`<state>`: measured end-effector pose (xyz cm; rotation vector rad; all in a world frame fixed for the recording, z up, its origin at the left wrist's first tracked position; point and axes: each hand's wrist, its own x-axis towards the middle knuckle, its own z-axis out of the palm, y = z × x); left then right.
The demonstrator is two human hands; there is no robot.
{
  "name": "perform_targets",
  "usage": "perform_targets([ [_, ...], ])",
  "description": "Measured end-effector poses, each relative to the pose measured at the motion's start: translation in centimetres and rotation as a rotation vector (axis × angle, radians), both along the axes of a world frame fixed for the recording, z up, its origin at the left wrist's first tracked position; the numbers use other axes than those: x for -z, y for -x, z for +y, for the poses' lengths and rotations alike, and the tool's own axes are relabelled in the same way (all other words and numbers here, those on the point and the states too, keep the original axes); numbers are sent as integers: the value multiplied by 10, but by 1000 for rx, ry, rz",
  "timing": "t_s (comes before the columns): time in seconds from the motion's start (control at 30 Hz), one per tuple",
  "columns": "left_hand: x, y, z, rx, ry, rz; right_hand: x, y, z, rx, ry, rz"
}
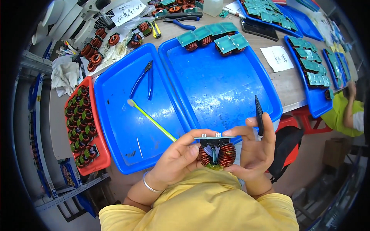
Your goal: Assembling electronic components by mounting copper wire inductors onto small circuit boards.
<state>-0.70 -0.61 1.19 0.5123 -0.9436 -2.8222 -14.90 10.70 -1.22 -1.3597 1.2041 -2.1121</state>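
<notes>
Both hands hold one copper-wound toroid coil with a small green board on top (215,150) near the chest, at 6 o'clock, for close inspection. The left hand (178,158) pinches its side; the right hand (255,150) pinches the other, with black tweezers (259,114) parked between its fingers. A green-handled swab (151,119) points to 10 o'clock over the blue plastic tray (127,127).

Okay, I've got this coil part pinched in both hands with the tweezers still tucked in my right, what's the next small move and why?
Probably bring the black tweezers down to the coil assembly. The left hand and right hand pinch its small green board level, but the tweezers point up, away from it, so they cannot work on it yet.
</notes>
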Motion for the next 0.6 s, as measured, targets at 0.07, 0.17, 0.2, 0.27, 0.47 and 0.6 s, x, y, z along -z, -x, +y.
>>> perform_targets([
  [0.07,1,-2,0,1,-36,-5,-3,0,1,24,-51,51],
  [0.17,8,-5,-1,55,-118,106,-6,-3,1,5,-53,-43],
  [0.2,8,-6,-1,52,-115,108,-7,-4,2,6,-53,-45],
  [0.27,7,-5,-1,50,-112,109,-10,-5,5,46,-115,23],
  [0.47,2,-3,-3,37,-54,168,-11,-4,2,44,-68,57],
  [0.6,-1,-3,-4,44,-14,161,-13,-4,2,48,-64,65],
])
